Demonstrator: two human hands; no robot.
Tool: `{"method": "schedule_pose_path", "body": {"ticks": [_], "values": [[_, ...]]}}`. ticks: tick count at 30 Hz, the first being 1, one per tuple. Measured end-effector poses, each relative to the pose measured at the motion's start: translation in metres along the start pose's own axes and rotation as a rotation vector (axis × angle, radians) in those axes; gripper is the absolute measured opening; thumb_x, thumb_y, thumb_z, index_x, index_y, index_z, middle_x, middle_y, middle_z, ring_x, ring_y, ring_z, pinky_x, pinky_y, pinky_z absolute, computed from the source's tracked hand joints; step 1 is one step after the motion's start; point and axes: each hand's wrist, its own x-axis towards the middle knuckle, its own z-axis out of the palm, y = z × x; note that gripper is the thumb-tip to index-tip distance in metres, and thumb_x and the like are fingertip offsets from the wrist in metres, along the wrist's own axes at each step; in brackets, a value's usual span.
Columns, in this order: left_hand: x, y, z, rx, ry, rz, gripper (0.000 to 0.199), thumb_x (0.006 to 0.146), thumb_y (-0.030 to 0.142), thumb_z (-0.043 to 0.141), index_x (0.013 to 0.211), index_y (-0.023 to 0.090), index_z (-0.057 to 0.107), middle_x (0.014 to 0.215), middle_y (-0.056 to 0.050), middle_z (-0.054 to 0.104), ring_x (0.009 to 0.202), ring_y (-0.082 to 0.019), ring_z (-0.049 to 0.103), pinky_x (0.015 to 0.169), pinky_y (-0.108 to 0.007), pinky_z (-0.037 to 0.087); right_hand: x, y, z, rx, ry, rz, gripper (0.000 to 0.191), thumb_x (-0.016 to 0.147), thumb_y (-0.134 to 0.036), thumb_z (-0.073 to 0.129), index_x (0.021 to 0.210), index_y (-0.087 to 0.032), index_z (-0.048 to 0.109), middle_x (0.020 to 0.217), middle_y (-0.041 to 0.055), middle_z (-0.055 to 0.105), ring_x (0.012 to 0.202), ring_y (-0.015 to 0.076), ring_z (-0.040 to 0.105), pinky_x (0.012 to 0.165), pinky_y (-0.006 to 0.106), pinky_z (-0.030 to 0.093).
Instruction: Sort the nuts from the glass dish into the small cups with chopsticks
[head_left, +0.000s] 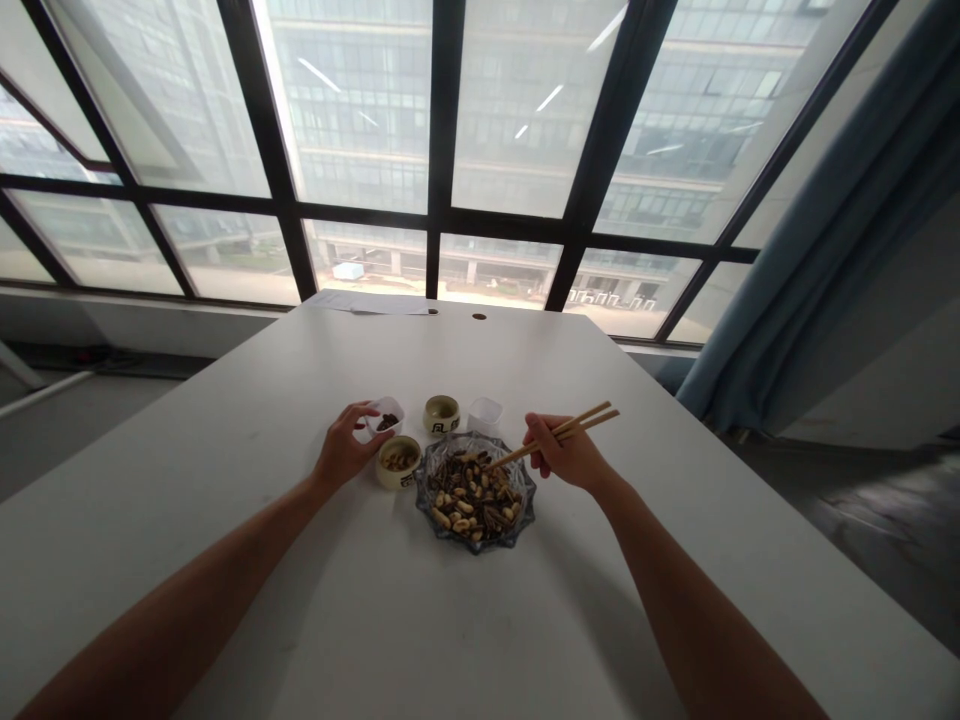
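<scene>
My right hand [564, 450] is closed around a pair of wooden chopsticks [592, 416], whose tips reach into a scalloped glass bowl [523, 515]. Peanuts [463, 507] and dark, slender seeds [491, 515] fill that bowl; whether the tips pinch a piece is too small to tell. My left hand [346, 442] grips the rim of a small white plastic cup [395, 405] with some dark bits in it. Just below this cup stands a ceramic cup [390, 477] with dark lettering, holding yellowish-brown pieces.
Behind the glass bowl sit another lettered ceramic cup [441, 427] and a second white plastic cup [485, 413]. Paper sheets [382, 303] lie at the far table edge [517, 312], before tall windows. A blue curtain [795, 250] hangs at right.
</scene>
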Motion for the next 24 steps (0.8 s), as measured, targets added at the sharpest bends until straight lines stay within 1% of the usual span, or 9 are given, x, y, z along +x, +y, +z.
{"method": "schedule_pose_path", "body": {"ticks": [7,9,13,16,20,22,24], "values": [[0.000,0.002,-0.001,-0.003,-0.008,-0.017,0.039,0.074,0.051,0.074,0.096,0.020,0.064,0.115,-0.011,0.068,0.103,-0.026,0.067,0.077,-0.040,0.061,0.002,0.001,-0.001,0.030,-0.006,0.023,0.064,0.079,-0.078,0.053,0.064,-0.016,0.061,0.043,0.0014,0.058,0.030,0.0096,0.049,0.029,0.018,0.034],[0.000,0.002,-0.001,-0.009,-0.010,-0.021,0.039,0.074,0.050,0.074,0.096,0.020,0.064,0.115,-0.010,0.068,0.103,-0.026,0.067,0.076,-0.039,0.061,0.002,-0.002,-0.004,0.041,0.016,0.026,0.065,0.078,-0.079,0.054,0.064,-0.016,0.061,0.042,0.0017,0.058,0.030,0.0096,0.049,0.028,0.018,0.034],[0.000,0.003,-0.001,-0.015,-0.018,-0.021,0.038,0.074,0.049,0.075,0.096,0.020,0.065,0.114,-0.010,0.068,0.103,-0.025,0.067,0.076,-0.038,0.061,0.000,-0.012,-0.010,0.071,0.099,0.029,0.067,0.076,-0.082,0.053,0.063,-0.016,0.062,0.043,0.0035,0.060,0.030,0.0110,0.050,0.027,0.019,0.035],[0.000,0.004,-0.001,-0.015,-0.020,-0.023,0.038,0.074,0.050,0.074,0.095,0.020,0.065,0.113,-0.010,0.068,0.103,-0.025,0.067,0.076,-0.039,0.062,-0.001,-0.016,-0.013,0.070,0.110,0.032,0.068,0.074,-0.083,0.054,0.062,-0.016,0.062,0.042,0.0040,0.060,0.029,0.0115,0.051,0.027,0.020,0.035],[0.000,0.004,-0.002,-0.013,-0.021,-0.034,0.040,0.074,0.051,0.074,0.096,0.020,0.064,0.115,-0.010,0.068,0.103,-0.026,0.067,0.076,-0.040,0.062,-0.001,-0.016,-0.015,0.083,0.118,0.028,0.068,0.073,-0.083,0.055,0.061,-0.016,0.062,0.041,0.0035,0.059,0.029,0.0118,0.051,0.027,0.020,0.034],[0.000,0.004,-0.002,-0.013,-0.026,-0.039,0.040,0.073,0.051,0.074,0.096,0.020,0.064,0.116,-0.011,0.068,0.103,-0.026,0.068,0.076,-0.040,0.062,-0.001,-0.014,-0.014,0.096,0.166,-0.004,0.067,0.075,-0.082,0.054,0.062,-0.017,0.062,0.042,0.0035,0.059,0.029,0.0121,0.050,0.028,0.022,0.036],[0.000,0.004,-0.002,-0.012,-0.031,-0.041,0.040,0.073,0.051,0.074,0.096,0.020,0.064,0.116,-0.010,0.068,0.102,-0.026,0.068,0.077,-0.041,0.062,-0.001,-0.011,-0.011,0.103,0.278,-0.063,0.064,0.080,-0.079,0.052,0.064,-0.018,0.062,0.044,0.0037,0.060,0.031,0.0127,0.051,0.031,0.023,0.039]]}}
